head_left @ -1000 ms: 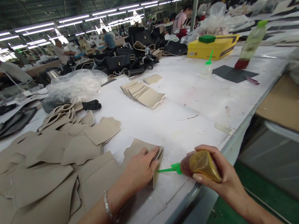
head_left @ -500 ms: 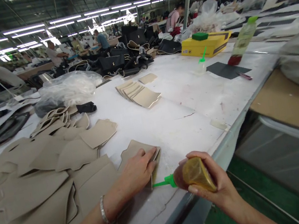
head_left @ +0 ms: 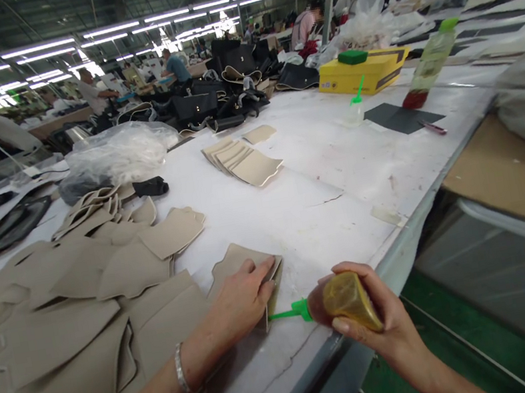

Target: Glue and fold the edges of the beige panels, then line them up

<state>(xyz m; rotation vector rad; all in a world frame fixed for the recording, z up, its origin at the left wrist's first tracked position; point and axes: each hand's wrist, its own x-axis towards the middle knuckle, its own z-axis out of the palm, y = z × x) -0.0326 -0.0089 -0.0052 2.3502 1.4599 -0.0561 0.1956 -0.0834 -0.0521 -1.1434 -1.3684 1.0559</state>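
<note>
I watch the right hand (head_left: 386,318) grip the amber bottle (head_left: 347,302), its green nozzle (head_left: 288,313) at the beige piece (head_left: 234,261) near on the table (head_left: 315,224); the left hand (head_left: 240,300), loosely spread, presses that piece down.

Strip lights (head_left: 111,29), people (head_left: 177,69), heaped black bags (head_left: 199,108) and cut beige pieces (head_left: 58,334) mark a factory workshop.

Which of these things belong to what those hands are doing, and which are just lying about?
In the job:
- left hand, on a beige piece
- right hand, holding an amber bottle, green nozzle at the piece's edge
- probably the beige pile

Apparently lying about:
- yellow box, green block on top
- clear plastic bag
- black bundle
</note>
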